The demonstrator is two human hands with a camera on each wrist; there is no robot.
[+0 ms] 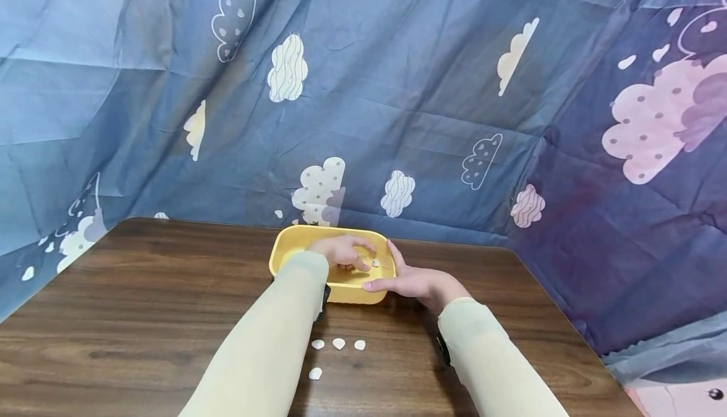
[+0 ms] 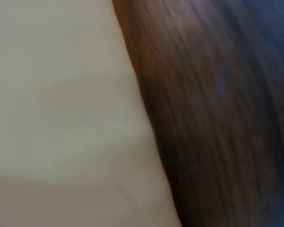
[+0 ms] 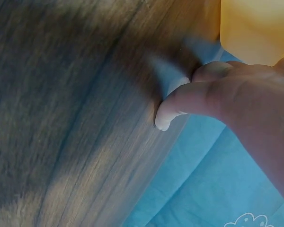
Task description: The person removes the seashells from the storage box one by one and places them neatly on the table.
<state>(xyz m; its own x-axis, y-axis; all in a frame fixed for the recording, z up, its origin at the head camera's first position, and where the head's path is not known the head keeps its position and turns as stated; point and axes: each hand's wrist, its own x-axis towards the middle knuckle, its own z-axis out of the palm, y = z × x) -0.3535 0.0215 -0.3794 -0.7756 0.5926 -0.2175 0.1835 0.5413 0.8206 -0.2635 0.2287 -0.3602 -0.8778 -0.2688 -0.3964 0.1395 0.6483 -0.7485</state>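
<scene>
A yellow plastic bin (image 1: 352,294) stands near the back edge of the table. My left hand (image 1: 343,252) reaches down inside it, index finger and thumb apart, some other fingers bent. Just beyond those fingers lies a small whitish shell (image 1: 375,264) on the bin's floor. My right hand (image 1: 417,280) holds the bin's right end, thumb along the front rim and a finger at the far right corner. The right wrist view shows bent fingers (image 3: 173,106) below the bin's wall (image 3: 258,33). Only sleeve (image 2: 71,113) and table appear in the left wrist view.
Several small white shells lie on the brown wooden table (image 1: 170,316) in front of the bin: a row with a middle shell (image 1: 338,344), and one shell (image 1: 315,373) nearer me. A blue cloud-patterned cloth (image 1: 363,120) hangs behind and along the sides.
</scene>
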